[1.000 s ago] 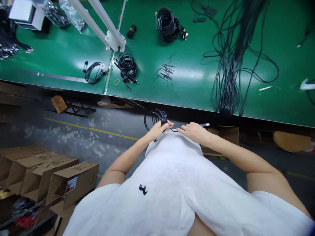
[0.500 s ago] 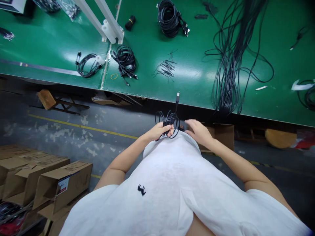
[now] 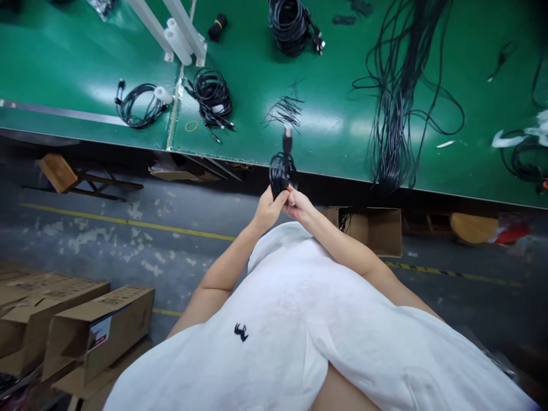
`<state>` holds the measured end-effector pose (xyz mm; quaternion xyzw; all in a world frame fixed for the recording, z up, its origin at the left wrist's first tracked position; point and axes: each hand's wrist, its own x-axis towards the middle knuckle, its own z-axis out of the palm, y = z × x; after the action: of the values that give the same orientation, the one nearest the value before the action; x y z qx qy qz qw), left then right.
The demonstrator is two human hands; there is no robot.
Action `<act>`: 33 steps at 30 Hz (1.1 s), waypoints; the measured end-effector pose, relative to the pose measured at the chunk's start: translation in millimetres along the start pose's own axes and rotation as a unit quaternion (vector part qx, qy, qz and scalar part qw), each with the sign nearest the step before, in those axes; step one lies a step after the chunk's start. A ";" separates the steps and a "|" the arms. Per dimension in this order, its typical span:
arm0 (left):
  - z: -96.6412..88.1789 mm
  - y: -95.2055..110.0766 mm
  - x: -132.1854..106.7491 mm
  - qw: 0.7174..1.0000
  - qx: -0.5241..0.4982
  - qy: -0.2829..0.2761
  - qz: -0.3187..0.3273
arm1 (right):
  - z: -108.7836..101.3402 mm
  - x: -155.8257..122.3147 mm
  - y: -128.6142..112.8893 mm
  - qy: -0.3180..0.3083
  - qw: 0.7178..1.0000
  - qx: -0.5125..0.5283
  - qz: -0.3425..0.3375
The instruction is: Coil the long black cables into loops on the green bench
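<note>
A coiled black cable (image 3: 280, 170) is held up in front of my body, just off the table's near edge. Its plug end, with a pale metal tip, points away from me over the green surface. My left hand (image 3: 268, 208) is closed around the near end of the coil. Against it, my right hand (image 3: 298, 204) has its fingers pinched at the same bundle, close to the left thumb; its fingertips are partly hidden. Beyond the plug lies a small pile of thin black ties (image 3: 285, 110) on the green table (image 3: 244, 134).
Coiled cables (image 3: 209, 97) lie to the left, with another thick coil (image 3: 289, 25) farther back. Long loose cables (image 3: 398, 125) spread at the right. A white post (image 3: 184, 28) rises at the left. Below are a cardboard box (image 3: 383, 231), stools and more cartons (image 3: 103, 331).
My right hand has come in from the right and closed at the coil beside my left hand. The coil has been raised away from me, and its loops are drawn closer together.
</note>
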<state>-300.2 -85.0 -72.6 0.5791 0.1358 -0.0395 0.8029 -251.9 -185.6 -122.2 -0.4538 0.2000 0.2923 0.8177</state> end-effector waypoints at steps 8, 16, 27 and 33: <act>10.8 -17.0 -5.8 0.986 -0.147 0.071 0.029 | 6.6 7.6 12.4 0.033 0.994 0.063 0.078; -24.1 7.6 -23.5 0.943 -0.180 -0.165 -0.227 | -5.7 -3.9 -58.6 -0.221 0.728 -0.570 -0.311; -50.5 22.7 -19.1 0.939 -0.087 -0.267 -0.196 | 6.0 -14.1 -48.6 -0.215 0.762 -0.528 -0.306; -35.8 6.5 2.5 0.984 -0.129 -0.093 -0.077 | 5.1 5.6 1.0 0.035 0.988 -0.135 -0.069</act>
<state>-302.5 -49.0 -77.8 0.4522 0.1088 -0.1374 0.8745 -248.1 -179.0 -123.6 -0.5823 0.1551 0.2435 0.7600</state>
